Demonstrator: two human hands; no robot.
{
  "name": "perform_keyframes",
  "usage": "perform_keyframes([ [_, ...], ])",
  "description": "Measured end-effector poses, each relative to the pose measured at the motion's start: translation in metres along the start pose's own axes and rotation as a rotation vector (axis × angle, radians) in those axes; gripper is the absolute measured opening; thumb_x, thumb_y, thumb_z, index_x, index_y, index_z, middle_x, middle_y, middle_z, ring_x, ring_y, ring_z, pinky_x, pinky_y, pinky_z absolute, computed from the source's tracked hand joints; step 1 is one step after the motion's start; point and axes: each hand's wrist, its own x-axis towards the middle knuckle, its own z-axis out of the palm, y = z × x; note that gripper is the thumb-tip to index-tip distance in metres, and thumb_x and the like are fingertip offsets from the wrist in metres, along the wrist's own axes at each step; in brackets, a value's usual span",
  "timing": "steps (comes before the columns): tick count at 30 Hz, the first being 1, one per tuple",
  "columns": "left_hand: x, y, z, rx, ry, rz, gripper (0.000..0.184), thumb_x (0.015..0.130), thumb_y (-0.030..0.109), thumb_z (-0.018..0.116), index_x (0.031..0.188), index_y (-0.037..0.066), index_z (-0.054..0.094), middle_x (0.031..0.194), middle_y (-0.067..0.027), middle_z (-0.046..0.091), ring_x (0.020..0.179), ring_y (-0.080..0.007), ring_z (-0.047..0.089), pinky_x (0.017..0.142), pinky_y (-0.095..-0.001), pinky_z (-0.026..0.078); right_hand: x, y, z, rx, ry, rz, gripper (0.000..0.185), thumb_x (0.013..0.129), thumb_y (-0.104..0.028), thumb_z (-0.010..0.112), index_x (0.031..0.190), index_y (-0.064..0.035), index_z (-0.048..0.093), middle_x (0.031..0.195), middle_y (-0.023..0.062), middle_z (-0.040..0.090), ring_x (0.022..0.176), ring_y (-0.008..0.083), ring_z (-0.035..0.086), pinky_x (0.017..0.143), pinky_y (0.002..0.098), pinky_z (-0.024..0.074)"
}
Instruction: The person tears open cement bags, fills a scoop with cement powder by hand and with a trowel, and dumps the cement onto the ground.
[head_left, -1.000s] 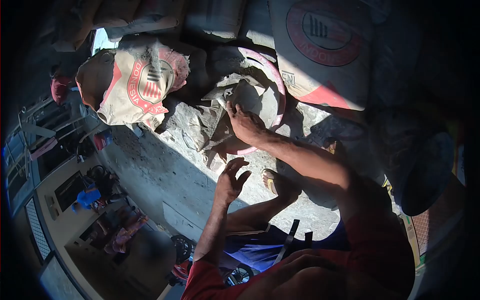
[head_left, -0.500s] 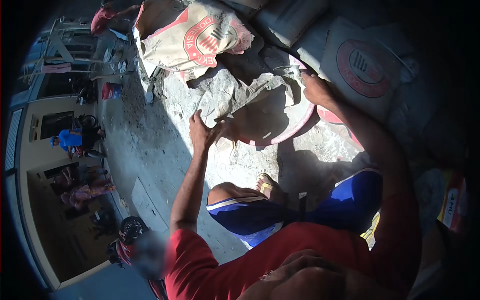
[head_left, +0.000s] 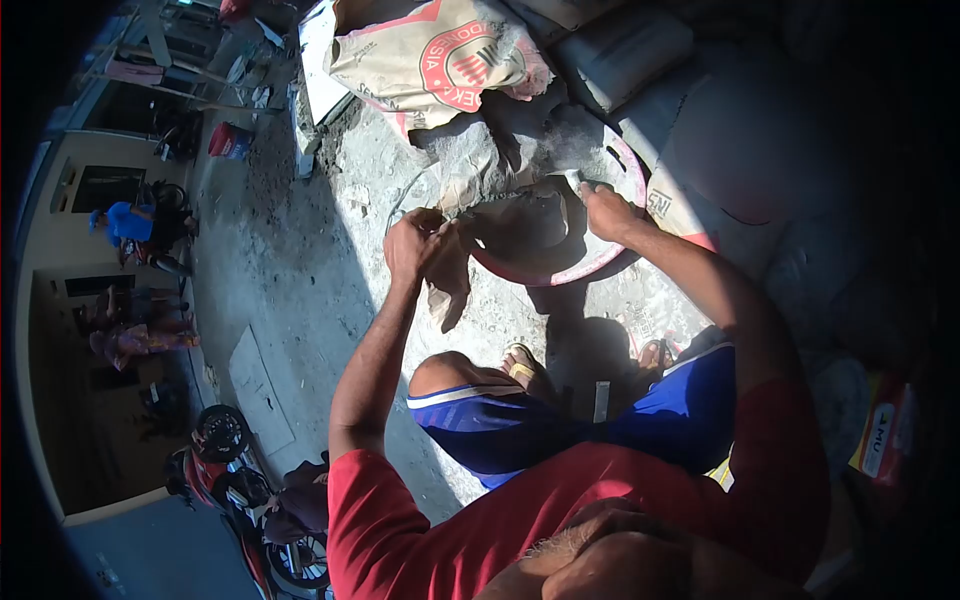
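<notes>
The torn paper sack [head_left: 472, 178] is stretched between the two hands, above the round basin [head_left: 575, 274] which stands on the concrete floor [head_left: 300, 240]. Its paper is grey with dust, wrinkled, and ragged along the edge; under the left side a brown flap is hanging down outside the basin (in the dark fold I cannot tell where paper finishes and shadow begins). The left hand [head_left: 412, 245] is pinching this paper near the left edge of the basin, with the fingers bent tightly on it. The right hand [head_left: 608, 212] is over the right part of the basin, and its fingers are gripping the other end of the torn edge, inside the pink rim.

The rim is visible at the right and at the near side; the paper covers much of its left side. Beyond the far-left edge lies a printed cement sack [head_left: 455, 65], crumpled, its ragged border just beside the grey paper. Close to the right edge, a second sack [head_left: 668, 200] lies mostly in shadow, so the room there is narrow. To the left, the floor extends widely towards the motorcycles. On the near side, a sandalled foot [head_left: 525, 370] is near the rim.
</notes>
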Motion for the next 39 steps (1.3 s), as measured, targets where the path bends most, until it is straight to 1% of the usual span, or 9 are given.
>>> perform_keyframes([
  [5,-0.010,0.022,0.018,0.037,0.002,0.106,0.036,0.069,0.039,0.075,0.090,0.010,0.069,0.085,-0.0073,0.070,0.078,-0.0233,0.068,0.070,-0.0339,0.051,0.003,0.023,-0.017,-0.019,-0.193,0.030,0.046,0.079,-0.004,0.051,0.124,0.0043,0.043,0.111,0.0286,0.053,0.100,0.0429,0.056,0.083,0.0479,0.0471],
  [8,-0.013,0.031,0.026,0.038,0.064,0.179,0.036,0.068,0.039,0.076,0.086,0.009,0.067,0.080,-0.0074,0.069,0.073,-0.0237,0.067,0.067,-0.0351,0.051,-0.030,-0.006,-0.027,0.051,0.130,0.102,0.053,0.079,-0.005,0.052,0.128,0.0062,0.035,0.110,0.0308,0.052,0.101,0.0432,0.055,0.088,0.0481,0.0439],
  [11,-0.010,0.037,0.041,0.029,0.140,0.268,0.036,0.068,0.039,0.074,0.084,0.009,0.062,0.082,-0.0083,0.064,0.077,-0.0262,0.062,0.072,-0.0407,0.040,-0.030,-0.033,-0.028,0.026,-0.190,0.071,0.061,0.084,-0.010,0.050,0.138,0.0023,0.026,0.126,0.0295,0.042,0.112,0.0407,0.050,0.095,0.0449,0.0412],
  [14,-0.013,0.050,0.032,0.050,0.129,0.259,0.039,0.071,0.040,0.071,0.088,0.006,0.062,0.088,-0.0106,0.065,0.080,-0.0281,0.063,0.072,-0.0399,0.043,-0.033,-0.055,-0.024,0.081,0.039,0.138,0.060,0.080,-0.009,0.052,0.135,0.0038,0.030,0.118,0.0306,0.047,0.107,0.0427,0.051,0.093,0.0481,0.0412],
  [17,-0.013,0.042,0.035,-0.047,0.122,0.235,0.039,0.071,0.040,0.071,0.088,0.005,0.062,0.085,-0.0112,0.066,0.078,-0.0287,0.064,0.071,-0.0403,0.045,-0.026,-0.044,-0.019,0.041,-0.099,0.048,0.059,0.081,-0.010,0.052,0.135,0.0035,0.033,0.117,0.0284,0.049,0.109,0.0413,0.051,0.093,0.0462,0.0417],
  [21,-0.015,0.035,0.039,-0.109,0.092,0.129,0.039,0.071,0.039,0.071,0.086,0.004,0.061,0.081,-0.0125,0.066,0.074,-0.0307,0.064,0.066,-0.0405,0.049,-0.014,-0.054,-0.037,0.048,0.129,0.021,0.062,0.080,-0.010,0.054,0.136,0.0036,0.030,0.117,0.0277,0.048,0.106,0.0405,0.052,0.091,0.0451,0.0428],
  [29,-0.016,0.025,0.038,-0.187,0.090,0.203,0.035,0.071,0.034,0.071,0.084,0.003,0.060,0.080,-0.0138,0.064,0.075,-0.0318,0.063,0.066,-0.0413,0.048,0.006,-0.041,-0.028,0.044,0.118,-0.005,0.058,0.076,-0.008,0.057,0.129,0.0053,0.041,0.106,0.0279,0.057,0.101,0.0405,0.056,0.090,0.0433,0.0438],
  [34,-0.013,0.027,0.040,-0.224,0.074,0.190,0.036,0.071,0.034,0.072,0.084,0.003,0.058,0.078,-0.0138,0.063,0.076,-0.0322,0.062,0.066,-0.0411,0.047,0.004,-0.032,-0.050,0.071,0.107,0.091,0.058,0.078,-0.009,0.057,0.132,0.0025,0.040,0.123,0.0256,0.051,0.114,0.0367,0.051,0.097,0.0386,0.0397],
  [39,-0.012,0.028,0.038,-0.250,0.103,0.234,0.040,0.071,0.037,0.073,0.082,0.002,0.057,0.075,-0.0149,0.061,0.073,-0.0331,0.060,0.065,-0.0418,0.047,0.007,-0.032,-0.050,0.146,0.219,-0.025,0.060,0.079,-0.005,0.058,0.134,0.0020,0.037,0.121,0.0243,0.050,0.112,0.0364,0.051,0.094,0.0383,0.0409],
])
